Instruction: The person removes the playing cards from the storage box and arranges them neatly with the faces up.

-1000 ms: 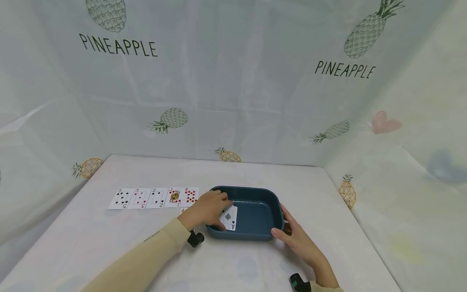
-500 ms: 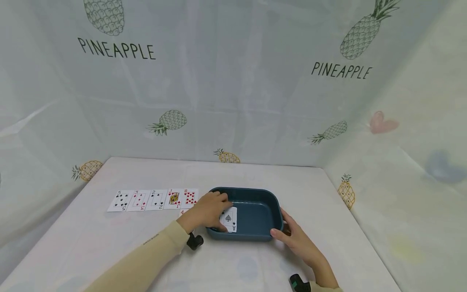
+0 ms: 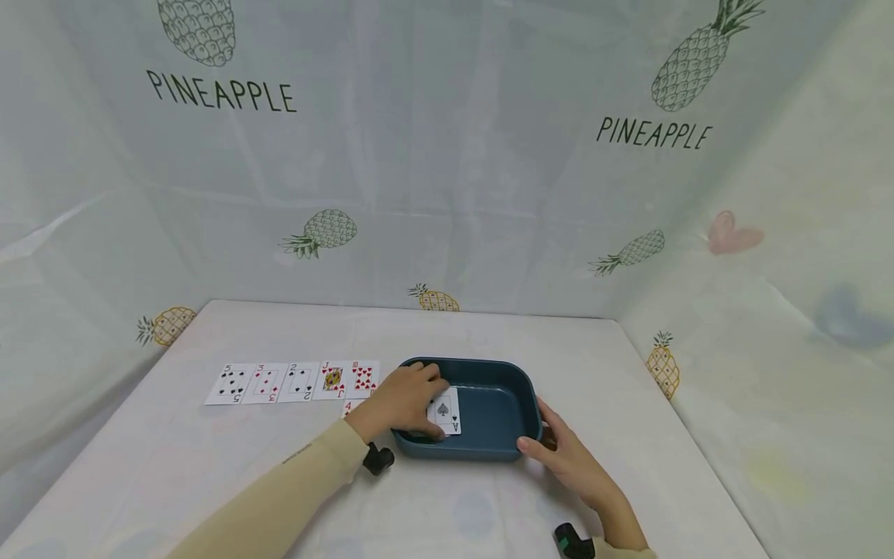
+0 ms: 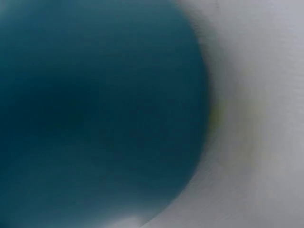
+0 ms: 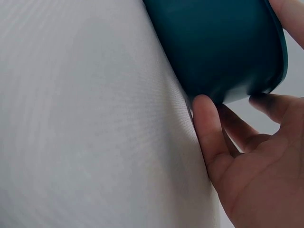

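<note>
A deep blue rectangular tray sits on the table in the head view. My left hand reaches over its left end and holds an ace of spades playing card between thumb and fingers, inside the tray. Part of that card is hidden by the hand, so whether others lie beneath it I cannot tell. At the tray's right end, my right hand grips the side, thumb on the rim. In the right wrist view its fingers press against the outer wall. The left wrist view shows only the blurred tray.
Left of the tray, several face-up cards lie in a row, from a five to a ten of hearts. Below the ten, a four is mostly covered by my left arm. Pineapple-print sheeting rises behind the table.
My left hand has shifted slightly right and away from me, and the ace of spades has moved with it. The right hand and the tray have stayed in place.
</note>
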Tool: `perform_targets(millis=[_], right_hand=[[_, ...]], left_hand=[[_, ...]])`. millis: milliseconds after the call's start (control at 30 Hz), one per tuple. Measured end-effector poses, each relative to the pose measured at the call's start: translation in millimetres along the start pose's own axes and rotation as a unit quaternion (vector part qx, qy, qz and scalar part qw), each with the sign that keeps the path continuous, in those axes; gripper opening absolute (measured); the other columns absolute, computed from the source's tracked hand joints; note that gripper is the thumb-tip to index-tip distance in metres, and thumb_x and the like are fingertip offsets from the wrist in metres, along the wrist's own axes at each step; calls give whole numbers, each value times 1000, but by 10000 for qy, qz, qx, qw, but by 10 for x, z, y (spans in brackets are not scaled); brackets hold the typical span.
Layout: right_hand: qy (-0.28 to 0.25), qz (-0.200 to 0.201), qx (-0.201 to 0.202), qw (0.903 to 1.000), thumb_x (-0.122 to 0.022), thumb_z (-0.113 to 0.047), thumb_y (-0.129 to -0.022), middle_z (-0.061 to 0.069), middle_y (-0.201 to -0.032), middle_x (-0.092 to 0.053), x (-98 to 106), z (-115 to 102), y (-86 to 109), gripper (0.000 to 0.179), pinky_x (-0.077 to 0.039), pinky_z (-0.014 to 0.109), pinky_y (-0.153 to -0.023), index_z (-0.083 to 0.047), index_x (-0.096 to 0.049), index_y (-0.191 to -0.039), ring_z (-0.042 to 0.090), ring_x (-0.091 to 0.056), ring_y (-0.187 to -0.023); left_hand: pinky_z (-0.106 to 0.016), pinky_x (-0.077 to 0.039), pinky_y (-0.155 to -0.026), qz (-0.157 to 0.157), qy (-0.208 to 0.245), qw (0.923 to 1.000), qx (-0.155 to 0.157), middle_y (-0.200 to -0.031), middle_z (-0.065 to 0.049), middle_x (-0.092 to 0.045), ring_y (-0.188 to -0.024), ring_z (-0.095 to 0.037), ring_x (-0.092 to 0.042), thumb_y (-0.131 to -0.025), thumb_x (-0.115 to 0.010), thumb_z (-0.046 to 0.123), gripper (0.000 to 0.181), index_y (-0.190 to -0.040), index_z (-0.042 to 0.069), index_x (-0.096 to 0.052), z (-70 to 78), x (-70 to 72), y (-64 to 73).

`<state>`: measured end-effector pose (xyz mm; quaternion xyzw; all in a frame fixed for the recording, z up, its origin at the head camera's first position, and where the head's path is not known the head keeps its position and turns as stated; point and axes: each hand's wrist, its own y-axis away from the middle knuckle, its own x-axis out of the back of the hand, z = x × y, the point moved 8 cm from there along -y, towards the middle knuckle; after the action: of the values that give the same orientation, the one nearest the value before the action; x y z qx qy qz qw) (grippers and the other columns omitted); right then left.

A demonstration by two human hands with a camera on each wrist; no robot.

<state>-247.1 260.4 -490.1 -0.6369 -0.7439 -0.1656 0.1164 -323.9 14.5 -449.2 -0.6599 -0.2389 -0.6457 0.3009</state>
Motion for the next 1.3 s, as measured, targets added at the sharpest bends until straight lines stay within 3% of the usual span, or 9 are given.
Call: perform_targets(millis=[500, 800, 1300], right_hand=[[78, 51, -2, 10000, -74, -27, -101, 22, -158, -47, 5, 0, 6, 88, -54, 41, -99, -20, -22, -171, 32, -58, -131], [222, 31, -14, 9997, -72, -30, -102, 23, -165, -36, -7, 23, -1, 89, -49, 55, -109, -33, -16, -171, 38, -53, -140], [187, -25, 111, 9998, -71, -27, -103, 23, -163, -38, -9, 17, 11, 91, -48, 55, -109, -33, -13, -172, 37, -53, -139]], left_hand=[[-35, -51, -91, 236, 95, 9997, 54, -127, -2, -63, -101, -18, -55, -80, -81, 73, 88, -146, 16, -65, -12, -27, -8], [-36, -52, -94, 300, 224, 9992, 111, -131, -1, -61, -107, -18, -55, -82, -81, 71, 88, -148, 16, -63, -28, -20, 7], [-35, -52, -91, 360, 177, 9991, 132, -132, -2, -62, -106, -19, -56, -82, -81, 70, 87, -148, 16, -64, -17, -6, 24]])
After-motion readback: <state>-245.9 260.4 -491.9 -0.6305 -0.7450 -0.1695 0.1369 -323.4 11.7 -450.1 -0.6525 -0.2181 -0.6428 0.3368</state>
